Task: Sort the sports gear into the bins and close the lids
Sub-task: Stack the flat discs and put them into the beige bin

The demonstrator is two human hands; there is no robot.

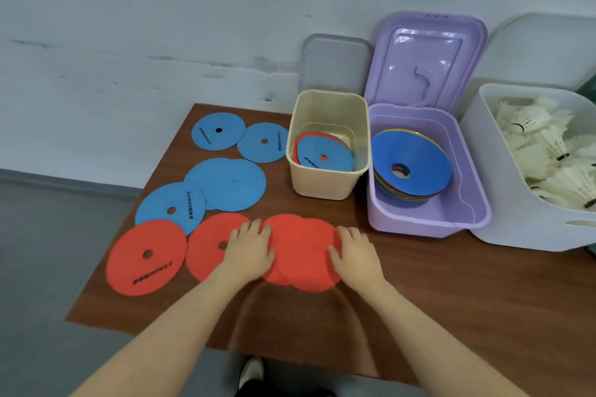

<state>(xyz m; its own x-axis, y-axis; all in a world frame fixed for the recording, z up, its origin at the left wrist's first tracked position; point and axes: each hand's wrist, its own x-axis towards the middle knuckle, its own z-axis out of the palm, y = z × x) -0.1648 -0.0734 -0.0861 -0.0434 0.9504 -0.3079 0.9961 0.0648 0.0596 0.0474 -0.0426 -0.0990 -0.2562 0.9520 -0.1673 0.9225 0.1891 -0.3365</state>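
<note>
Item: red discs (300, 255), overlapped on the counter (435, 284) between our hands. Left hand (250, 250) and right hand (354, 251) rest flat, fingers (254, 227) loosely spread on the edges. We judge them thin, light, floppy; lift by the rim.

Both bare arms are stretched forward from the bottom edge, angled in toward each other a bit. The left hand (250, 246) is laid palm-down, fingers pretty much straight and spread slightly, pointing away from the body. The right hand (354, 250) is placed the same way, flat, with the fingers extended and the thumb tucked toward the inside. Nothing is gripped by either hand.
</note>
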